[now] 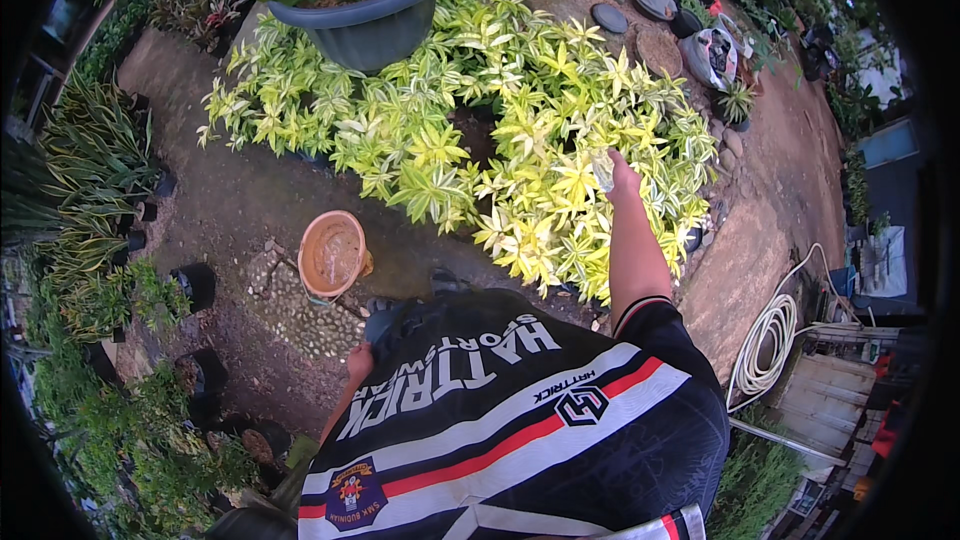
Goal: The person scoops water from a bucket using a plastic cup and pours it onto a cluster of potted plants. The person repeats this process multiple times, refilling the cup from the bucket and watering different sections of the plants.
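My right arm reaches out over a dense bed of yellow-green variegated plants (440, 165). My right hand (624, 174) is closed around a small clear container (603, 169), held among the leaves; whether it is a cup or a bottle is too small to make out. My left hand (360, 361) hangs low beside my body, next to my leg, and its fingers are mostly hidden. Ahead of it on the ground stands an orange bucket (333, 254) with a thin handle and what looks like water inside.
A large grey pot (375, 35) with a broad-leaved plant rises at the far side of the bed. Several black pots (196, 286) and snake plants (95, 175) line the left. A coiled hose (765, 345) lies at the right. Pebbled paving (285, 312) surrounds the bucket.
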`<state>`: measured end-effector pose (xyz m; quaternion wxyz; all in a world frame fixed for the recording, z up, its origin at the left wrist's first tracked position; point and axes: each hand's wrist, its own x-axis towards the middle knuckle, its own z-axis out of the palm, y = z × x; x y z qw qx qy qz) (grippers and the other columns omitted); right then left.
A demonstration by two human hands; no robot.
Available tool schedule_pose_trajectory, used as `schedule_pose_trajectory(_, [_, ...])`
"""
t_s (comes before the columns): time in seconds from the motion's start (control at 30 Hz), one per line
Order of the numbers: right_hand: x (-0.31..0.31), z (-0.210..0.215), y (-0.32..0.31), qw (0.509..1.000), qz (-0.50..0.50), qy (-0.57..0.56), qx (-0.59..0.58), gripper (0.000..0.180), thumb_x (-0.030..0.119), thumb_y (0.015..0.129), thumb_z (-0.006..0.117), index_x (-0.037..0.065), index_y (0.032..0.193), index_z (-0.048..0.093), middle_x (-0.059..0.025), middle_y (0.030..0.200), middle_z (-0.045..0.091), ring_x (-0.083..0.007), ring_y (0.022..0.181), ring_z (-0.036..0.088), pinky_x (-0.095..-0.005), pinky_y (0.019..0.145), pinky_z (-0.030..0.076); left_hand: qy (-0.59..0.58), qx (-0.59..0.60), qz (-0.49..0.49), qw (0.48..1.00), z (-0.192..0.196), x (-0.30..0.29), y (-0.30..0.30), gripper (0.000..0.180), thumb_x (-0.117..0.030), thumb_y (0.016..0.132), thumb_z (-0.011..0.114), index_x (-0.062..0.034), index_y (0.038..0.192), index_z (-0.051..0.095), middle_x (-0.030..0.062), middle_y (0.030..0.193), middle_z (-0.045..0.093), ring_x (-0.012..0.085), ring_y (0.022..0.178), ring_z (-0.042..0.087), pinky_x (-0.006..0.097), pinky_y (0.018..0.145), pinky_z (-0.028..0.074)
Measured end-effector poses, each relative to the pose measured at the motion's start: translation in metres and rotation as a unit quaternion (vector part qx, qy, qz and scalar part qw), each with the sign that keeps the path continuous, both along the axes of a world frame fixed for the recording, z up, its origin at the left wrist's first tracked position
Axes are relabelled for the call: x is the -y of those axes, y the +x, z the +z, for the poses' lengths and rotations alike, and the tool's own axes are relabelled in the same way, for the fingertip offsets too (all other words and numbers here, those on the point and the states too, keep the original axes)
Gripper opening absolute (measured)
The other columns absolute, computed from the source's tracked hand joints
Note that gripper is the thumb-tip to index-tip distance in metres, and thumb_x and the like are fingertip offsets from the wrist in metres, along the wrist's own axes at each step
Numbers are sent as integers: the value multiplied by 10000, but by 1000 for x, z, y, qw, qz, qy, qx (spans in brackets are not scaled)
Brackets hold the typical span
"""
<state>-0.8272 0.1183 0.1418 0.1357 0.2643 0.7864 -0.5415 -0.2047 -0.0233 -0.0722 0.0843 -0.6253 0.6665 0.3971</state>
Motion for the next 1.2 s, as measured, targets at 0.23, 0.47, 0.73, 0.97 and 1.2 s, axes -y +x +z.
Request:
schedule_pose_trajectory(0.23, [-6, -4, -4, 1000, 11, 13, 14, 724, 369, 615, 717, -108, 1096, 460, -192, 1105, 504, -290, 928, 517, -405, 777, 430, 0, 45, -41, 998, -2, 0, -1, 364, -367, 771, 493, -79, 945, 632, 209, 925, 595, 342, 931, 553, 389, 809, 416])
schedule_pose_trajectory(0.47, [-7, 1, -5, 996, 28, 80, 22, 706, 433, 616, 689, -82, 1062, 505, -183, 1054, 538, -288, 882, 544, -404, 726, 464, 9, 41, -4, 999, 0, 0, -6, 381, -373, 768, 486, -62, 936, 629, 228, 918, 589, 362, 931, 547, 406, 817, 415])
schedule_pose_trajectory(0.73, [-3, 0, -6, 994, 24, 106, 24, 715, 427, 613, 692, -84, 1074, 497, -185, 1062, 535, -294, 891, 543, -382, 716, 473, 16, 36, 29, 999, -4, 0, -4, 378, -370, 763, 499, -58, 933, 626, 228, 923, 588, 367, 932, 545, 409, 819, 415])
schedule_pose_trajectory(0.97, [1, 9, 0, 997, 32, 53, 36, 778, 413, 617, 704, -77, 1145, 410, -186, 1150, 462, -313, 981, 486, -437, 769, 435, 12, 28, 20, 999, -10, 0, 2, 401, -398, 775, 473, -59, 923, 628, 219, 928, 588, 369, 940, 537, 412, 821, 411])
schedule_pose_trajectory(1.2, [-4, -6, -5, 997, 10, 69, 29, 758, 427, 617, 704, -97, 1110, 464, -201, 1120, 501, -301, 972, 512, -386, 778, 446, 13, 21, -17, 1000, -17, 2, 6, 411, -406, 782, 452, -63, 923, 628, 225, 917, 585, 376, 930, 538, 419, 806, 414])
